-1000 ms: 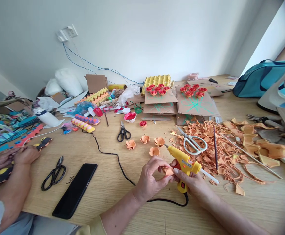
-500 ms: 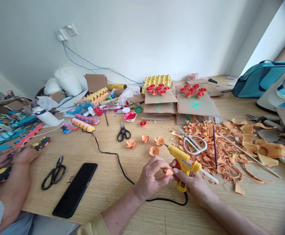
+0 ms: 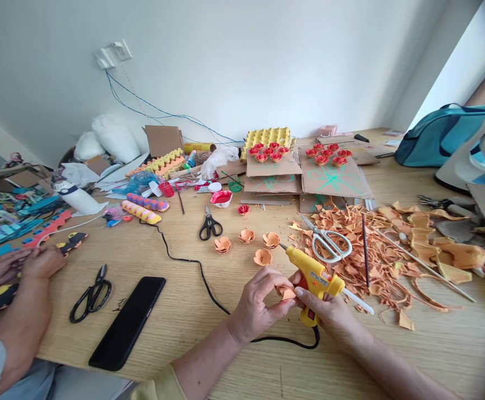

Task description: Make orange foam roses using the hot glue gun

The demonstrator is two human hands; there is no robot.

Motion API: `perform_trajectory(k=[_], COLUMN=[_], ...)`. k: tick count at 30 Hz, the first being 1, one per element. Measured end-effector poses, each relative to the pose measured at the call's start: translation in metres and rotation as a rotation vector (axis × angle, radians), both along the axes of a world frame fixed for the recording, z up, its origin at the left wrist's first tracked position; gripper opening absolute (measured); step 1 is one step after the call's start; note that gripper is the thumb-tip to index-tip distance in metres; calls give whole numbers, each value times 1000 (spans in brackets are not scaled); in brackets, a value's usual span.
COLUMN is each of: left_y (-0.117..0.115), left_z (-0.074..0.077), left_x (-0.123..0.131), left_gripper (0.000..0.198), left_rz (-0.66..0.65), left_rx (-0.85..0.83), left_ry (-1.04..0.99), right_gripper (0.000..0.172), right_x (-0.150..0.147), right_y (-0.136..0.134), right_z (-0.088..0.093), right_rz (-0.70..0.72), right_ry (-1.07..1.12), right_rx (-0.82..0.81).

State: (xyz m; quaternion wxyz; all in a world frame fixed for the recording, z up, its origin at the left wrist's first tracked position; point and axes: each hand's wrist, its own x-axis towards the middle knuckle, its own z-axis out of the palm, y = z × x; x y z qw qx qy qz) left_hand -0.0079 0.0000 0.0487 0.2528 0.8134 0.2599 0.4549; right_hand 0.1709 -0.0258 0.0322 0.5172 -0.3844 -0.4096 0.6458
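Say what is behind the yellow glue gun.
Beyond the yellow glue gun lie white-handled scissors and orange scraps; whatever its body and the right hand cover cannot be seen.

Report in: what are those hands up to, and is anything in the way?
Left hand pinching orange bloom; right hand gripping yellow glue gun. Nozzle pointing toward loose orange flowers. Black cord passing below left wrist, possible snag.

Wood-grain table [image 3: 113, 244] carries 4 orange flowers [image 3: 263, 257], 1 red flower [image 3: 244, 210], 2 pairs of black scissors [image 3: 210, 219], 1 black phone [image 3: 128, 323], 1 red-filled dish [image 3: 221, 198] and 1 black cord [image 3: 184, 260]. Orange scraps [image 3: 384, 266] lie heaped at the right.
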Motion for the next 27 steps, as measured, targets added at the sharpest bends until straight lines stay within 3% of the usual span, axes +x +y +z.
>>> perform_trajectory(k=[15,27], left_y=[0,0], left_z=[-6,-6], left_x=[-2,-2], left_gripper=[26,23], left_rz=[10,35], left_rx=[-31,-92], left_ry=[-29,-24], right_gripper=[36,36], right_x=[0,-1], right_y=[3,1], right_z=[-6,-4], right_rz=[-9,16], right_ry=[49,102], right_rx=[-22,-50])
